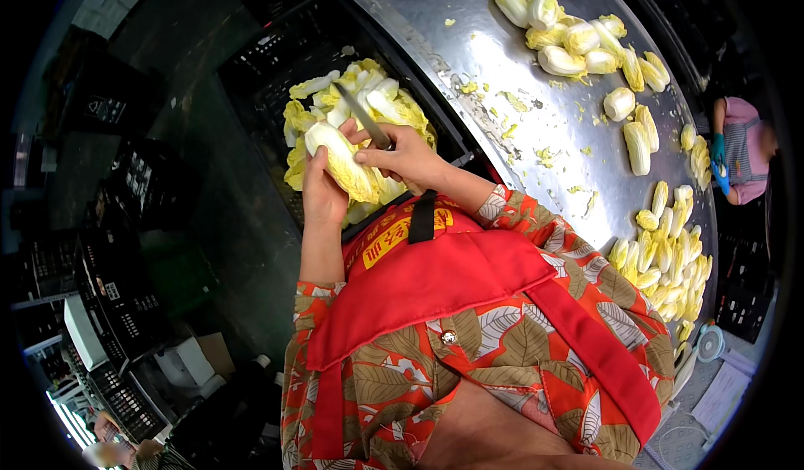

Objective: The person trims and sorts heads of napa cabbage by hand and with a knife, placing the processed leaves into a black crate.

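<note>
A small napa cabbage [339, 159] lies in my left hand [323, 187], tilted, with its pale base pointing up and away from me. My right hand [411, 156] grips a knife [364, 115] by its handle, and its thumb rests against the cabbage. The blade points away from me, above the leaves. Beneath both hands a black plastic crate [251, 71] holds a heap of loose cabbage leaves [396, 103], yellow and white. The lower part of the heap is hidden behind my hands and the cabbage.
To the right stands a metal table [465, 49] with leaf scraps. It bears a group of cabbages [581, 37] at the back and a larger pile [666, 263] nearer me. A gloved person [744, 150] is across the table. Black crates [113, 294] stand on the left.
</note>
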Tool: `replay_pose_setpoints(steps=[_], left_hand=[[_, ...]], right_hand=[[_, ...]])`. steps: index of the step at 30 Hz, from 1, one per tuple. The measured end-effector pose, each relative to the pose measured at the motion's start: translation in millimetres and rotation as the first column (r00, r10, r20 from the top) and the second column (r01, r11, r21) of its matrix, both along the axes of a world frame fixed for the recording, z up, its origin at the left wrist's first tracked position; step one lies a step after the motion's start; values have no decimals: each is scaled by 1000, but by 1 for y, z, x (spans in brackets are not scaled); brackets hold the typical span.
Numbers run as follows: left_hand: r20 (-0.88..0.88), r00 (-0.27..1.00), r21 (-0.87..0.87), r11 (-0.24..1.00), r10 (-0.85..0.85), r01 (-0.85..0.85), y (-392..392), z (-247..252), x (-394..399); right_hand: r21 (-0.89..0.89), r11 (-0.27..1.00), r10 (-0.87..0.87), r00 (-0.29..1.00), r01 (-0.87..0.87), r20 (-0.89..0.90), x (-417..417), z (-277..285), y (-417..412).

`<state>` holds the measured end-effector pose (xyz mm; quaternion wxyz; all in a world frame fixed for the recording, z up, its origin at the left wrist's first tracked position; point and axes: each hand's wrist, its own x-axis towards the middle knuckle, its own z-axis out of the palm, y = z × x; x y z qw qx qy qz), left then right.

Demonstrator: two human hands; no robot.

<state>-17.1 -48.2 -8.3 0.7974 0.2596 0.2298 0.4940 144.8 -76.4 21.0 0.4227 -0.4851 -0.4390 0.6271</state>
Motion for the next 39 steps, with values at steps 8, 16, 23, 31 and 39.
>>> replay_pose_setpoints(steps=[8,16,23,31,39], left_hand=[[-409,898,139,984,162,-114,-3,-6,5],[-466,861,227,968,203,-105,-9,-5,9],[-486,836,338,937,253,-86,-11,-3,12],[-417,895,218,973,159,-72,-6,-2,7],[-457,885,217,976,85,18,-8,-2,5]], right_hand=[[313,950,-140,926,25,351,-4,-22,0],[370,929,-192,851,-2,488,-1,-25,2],[202,978,-170,788,59,592,5,-23,7],[218,973,7,958,-71,285,5,-19,2],[23,995,90,988,-94,123,11,-20,3]])
